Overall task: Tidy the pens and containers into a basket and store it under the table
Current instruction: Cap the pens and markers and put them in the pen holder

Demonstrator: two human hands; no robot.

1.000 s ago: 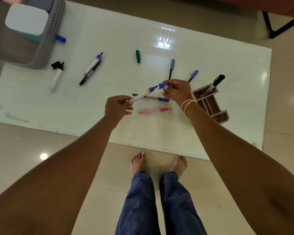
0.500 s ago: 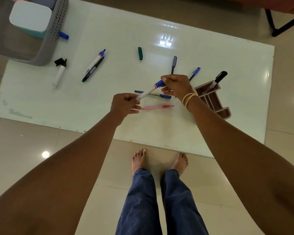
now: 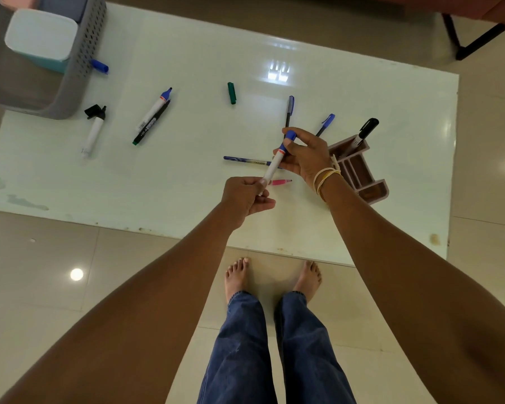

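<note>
Both hands hold one white marker (image 3: 273,166) over the glass table (image 3: 187,176). My left hand (image 3: 245,199) grips its lower end. My right hand (image 3: 305,157) pinches its blue cap (image 3: 289,137), which sits on the tip. On the table lie a blue pen (image 3: 245,160), a pink pen (image 3: 280,182), a green cap (image 3: 231,93), a blue-capped marker (image 3: 155,107) beside a black marker (image 3: 150,123), an uncapped white marker (image 3: 93,132) with its black cap (image 3: 91,111), and more pens (image 3: 289,110). A grey basket (image 3: 79,71) sits at the far left.
A brown pen organiser (image 3: 359,170) lies by my right wrist, with a black marker (image 3: 366,131) poking from it. Inside the basket stands a white-and-teal container (image 3: 40,40). A blue cap (image 3: 99,66) lies against the basket. My bare feet (image 3: 271,278) stand at the table's near edge.
The blue cap, held apart from the marker a second ago, is now pushed onto its tip. The marker has tilted more upright between my hands.
</note>
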